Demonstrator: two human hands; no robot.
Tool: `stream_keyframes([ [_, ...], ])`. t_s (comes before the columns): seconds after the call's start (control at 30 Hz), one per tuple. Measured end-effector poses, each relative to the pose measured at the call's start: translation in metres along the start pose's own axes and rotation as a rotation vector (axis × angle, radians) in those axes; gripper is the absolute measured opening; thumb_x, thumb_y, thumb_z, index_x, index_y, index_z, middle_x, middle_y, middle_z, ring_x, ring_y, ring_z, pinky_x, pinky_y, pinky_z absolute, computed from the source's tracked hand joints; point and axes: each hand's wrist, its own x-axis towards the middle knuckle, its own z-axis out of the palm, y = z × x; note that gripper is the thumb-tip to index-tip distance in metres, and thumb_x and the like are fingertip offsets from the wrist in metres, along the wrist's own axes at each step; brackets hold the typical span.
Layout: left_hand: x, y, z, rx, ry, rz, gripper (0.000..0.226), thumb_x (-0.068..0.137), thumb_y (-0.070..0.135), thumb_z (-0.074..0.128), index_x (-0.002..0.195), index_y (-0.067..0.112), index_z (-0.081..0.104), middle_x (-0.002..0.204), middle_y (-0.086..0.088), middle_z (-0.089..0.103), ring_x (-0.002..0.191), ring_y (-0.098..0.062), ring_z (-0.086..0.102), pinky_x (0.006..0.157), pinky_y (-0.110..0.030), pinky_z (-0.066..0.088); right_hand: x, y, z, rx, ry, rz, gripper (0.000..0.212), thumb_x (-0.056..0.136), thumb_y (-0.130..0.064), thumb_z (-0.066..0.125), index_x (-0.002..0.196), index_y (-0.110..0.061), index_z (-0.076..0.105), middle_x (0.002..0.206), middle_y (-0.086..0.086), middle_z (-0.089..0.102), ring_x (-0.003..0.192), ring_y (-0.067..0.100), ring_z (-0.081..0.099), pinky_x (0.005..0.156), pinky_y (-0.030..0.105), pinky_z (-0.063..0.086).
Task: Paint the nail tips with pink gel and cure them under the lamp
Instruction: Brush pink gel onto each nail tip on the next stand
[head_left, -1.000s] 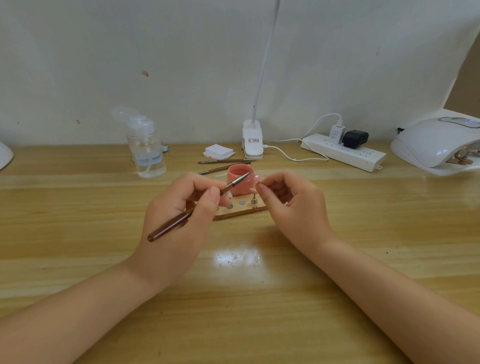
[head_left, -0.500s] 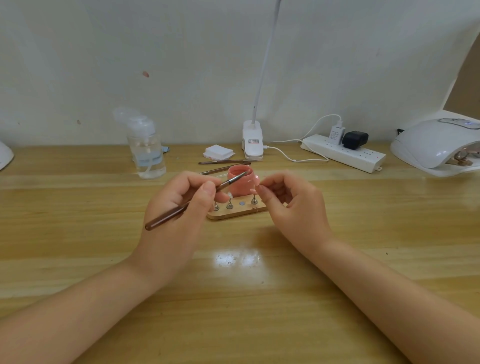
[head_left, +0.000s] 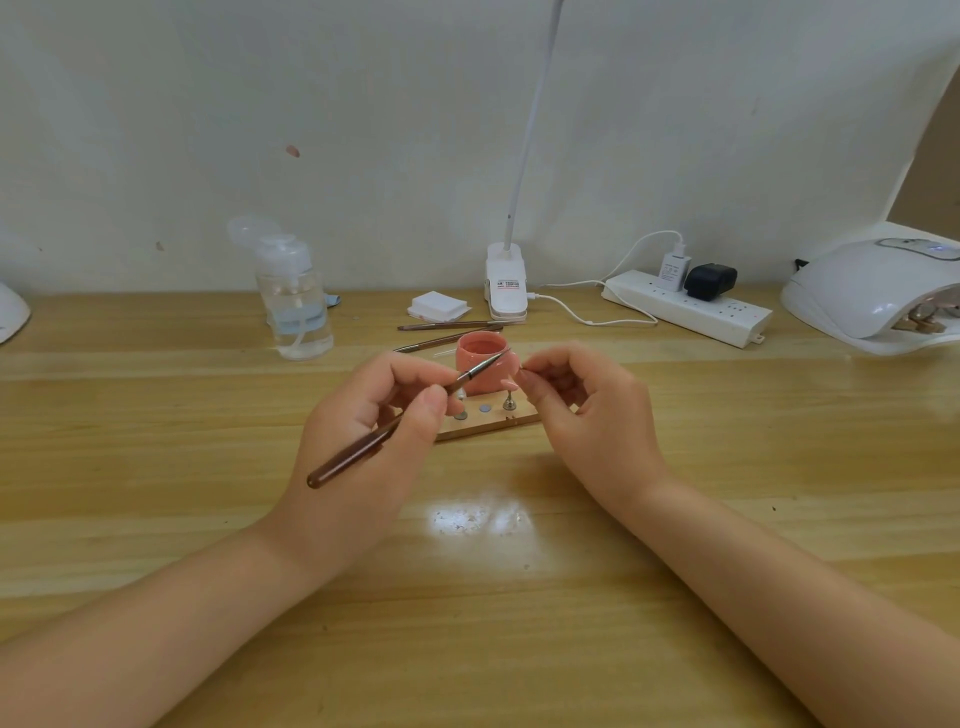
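We're mid-paint: left hand (head_left: 382, 431) grips brush (head_left: 400, 422), right hand (head_left: 582, 410) pinches nail tip (head_left: 515, 365) just in front of gel pot (head_left: 482, 368); next needs steady strokes.

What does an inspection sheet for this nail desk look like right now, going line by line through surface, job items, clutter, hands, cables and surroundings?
Surface: wooden table, with a glare patch near its middle.
Job's things: open pink gel pot; wooden stand in front of it; curing lamp at far right.
Clutter: clear pump bottle, white pads, two spare brushes.
Hands: left hand grips a brush; right hand pinches a nail tip by the bristles.
Cables: white cord runs from the clip lamp base toward the power strip.
Surroundings: white wall.
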Motion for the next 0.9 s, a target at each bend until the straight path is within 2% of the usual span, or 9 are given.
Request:
stream_keyframes([
  [0.17, -0.0006, 0.0023, 0.0004, 0.135, -0.033, 0.082, 0.016, 0.089, 0.034, 0.053, 0.099, 0.032, 0.065, 0.091, 0.009, 0.071, 0.083, -0.011, 0.064, 0.070, -0.017, 0.048, -0.0005, 0.0004, -0.0002, -0.033, -0.009, -0.014, 0.006, 0.085, -0.004, 0.069, 0.091, -0.007, 0.071, 0.076, -0.006, 0.066, 0.073, 0.009, 0.061, 0.066, 0.012, 0.047],
  [0.33, -0.0022, 0.0010, -0.0015, 0.252, -0.080, 0.106, 0.017, 0.083, 0.033, 0.051, 0.088, 0.031, 0.067, 0.080, 0.011, 0.070, 0.077, -0.007, 0.060, 0.069, -0.014, 0.041, -0.0002, -0.0005, -0.0008, -0.068, -0.002, -0.004, 0.006, 0.085, -0.004, 0.070, 0.089, -0.008, 0.071, 0.074, -0.011, 0.063, 0.075, 0.005, 0.059, 0.065, 0.007, 0.042],
  [0.43, -0.0027, 0.0014, -0.0029, 0.249, -0.051, 0.126, 0.015, 0.082, 0.031, 0.049, 0.084, 0.030, 0.065, 0.078, 0.012, 0.070, 0.075, -0.006, 0.061, 0.068, -0.016, 0.041, 0.0000, -0.0009, -0.0005, -0.065, -0.002, 0.011, 0.005, 0.085, -0.004, 0.070, 0.088, -0.008, 0.071, 0.072, -0.013, 0.062, 0.071, -0.002, 0.058, 0.064, 0.007, 0.041],
  [0.57, -0.0011, 0.0031, -0.0002, 0.221, -0.001, 0.131, 0.015, 0.088, 0.030, 0.051, 0.093, 0.034, 0.064, 0.085, 0.014, 0.070, 0.075, -0.002, 0.061, 0.067, -0.011, 0.041, -0.0004, -0.0017, -0.0007, -0.065, -0.006, 0.006, 0.004, 0.085, -0.005, 0.070, 0.087, -0.008, 0.071, 0.072, -0.013, 0.062, 0.073, 0.003, 0.059, 0.063, 0.007, 0.041],
  [0.67, -0.0003, 0.0023, 0.0009, 0.212, -0.015, 0.122, 0.016, 0.088, 0.032, 0.053, 0.098, 0.036, 0.066, 0.089, 0.014, 0.071, 0.083, -0.008, 0.063, 0.070, -0.008, 0.040, -0.0003, -0.0023, -0.0004, -0.068, -0.009, 0.008, 0.005, 0.085, -0.004, 0.070, 0.088, -0.008, 0.071, 0.072, -0.013, 0.063, 0.072, 0.002, 0.059, 0.062, 0.006, 0.040],
  [0.8, -0.0018, 0.0005, -0.0011, 0.279, -0.046, 0.132, 0.017, 0.084, 0.032, 0.051, 0.088, 0.029, 0.067, 0.081, 0.012, 0.071, 0.082, -0.012, 0.063, 0.071, -0.009, 0.039, -0.0002, -0.0017, 0.0001, -0.062, -0.008, 0.030, 0.004, 0.085, -0.005, 0.070, 0.086, -0.008, 0.071, 0.071, -0.017, 0.061, 0.070, -0.004, 0.058, 0.062, 0.006, 0.040],
  [0.9, -0.0024, 0.0009, -0.0024, 0.254, -0.031, 0.160, 0.015, 0.086, 0.029, 0.050, 0.085, 0.028, 0.065, 0.079, 0.011, 0.070, 0.077, -0.007, 0.064, 0.070, -0.009, 0.042, -0.0004, -0.0012, -0.0003, -0.041, -0.002, 0.064, 0.003, 0.085, -0.006, 0.070, 0.087, -0.009, 0.070, 0.072, -0.015, 0.062, 0.072, 0.003, 0.060, 0.064, 0.011, 0.045],
])
